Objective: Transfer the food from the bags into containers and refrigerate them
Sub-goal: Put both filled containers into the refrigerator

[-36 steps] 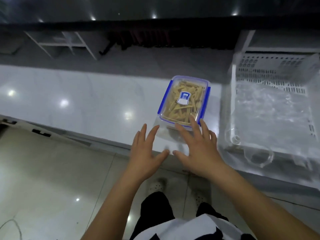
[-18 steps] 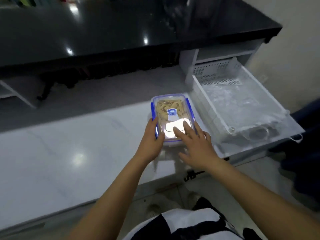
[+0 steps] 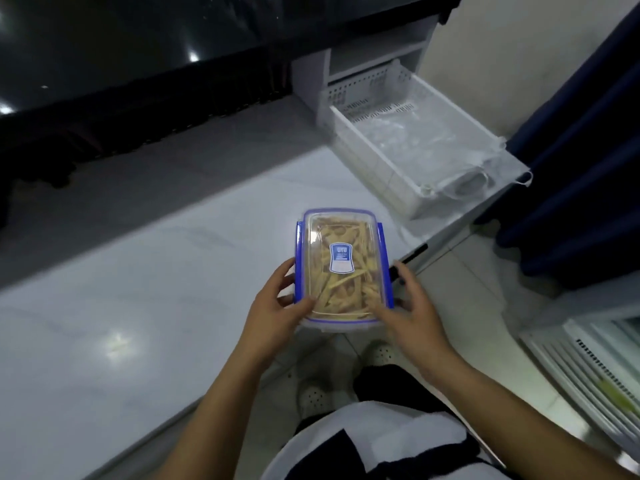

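A clear plastic container (image 3: 341, 237) with blue clips and a lidded top holds pale yellow food sticks. It is lifted over the front edge of the white counter (image 3: 166, 292). My left hand (image 3: 273, 306) grips its left side, thumb on the lid. My right hand (image 3: 412, 306) grips its right side near the blue clip. A blue label sits in the middle of the lid.
A white plastic basket (image 3: 377, 157) with crumpled clear bags stands at the counter's right end. A dark blue curtain (image 3: 581, 161) hangs at the right. White slatted shelving (image 3: 588, 368) shows at the lower right. My feet are on the tiled floor below.
Both hands have closed on the container's sides and drawn it off the counter towards me. The view has swung to the right.
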